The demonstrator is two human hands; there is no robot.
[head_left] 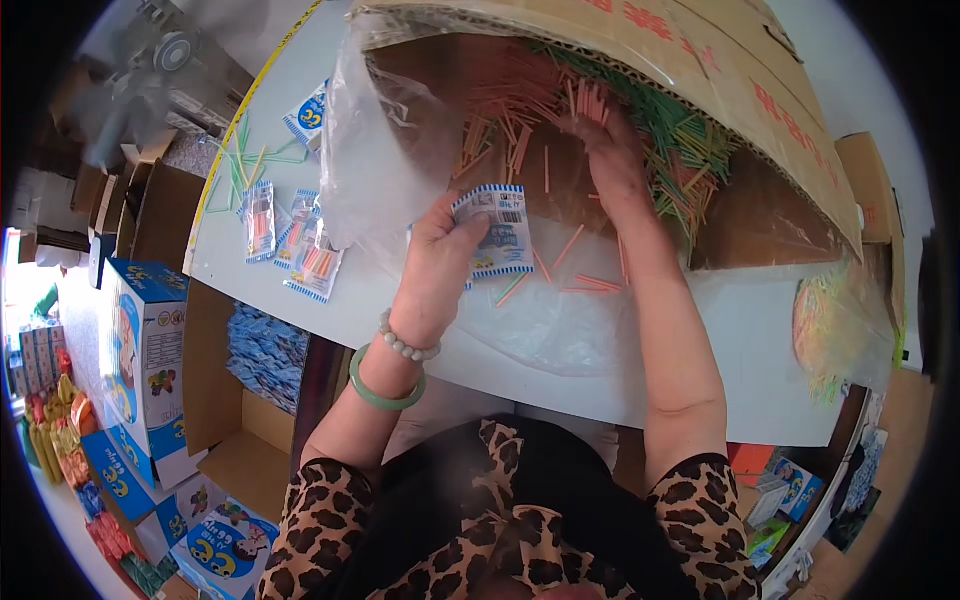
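My left hand pinches a small blue-and-white striped packet over the table, thumb on its face. Inside a large cardboard box lying on its side, my right hand has its fingers around a bunch of thin pink sticks. More pink sticks lie heaped to its left, and green and yellow ones to its right. Several loose sticks are scattered at the box's mouth on clear plastic sheeting. My right fingertips are partly hidden among the sticks.
Filled packets and loose green straws lie on the white table at left. An open carton below holds many blue packets. Printed boxes stand far left. A clear bag of coloured sticks sits at right.
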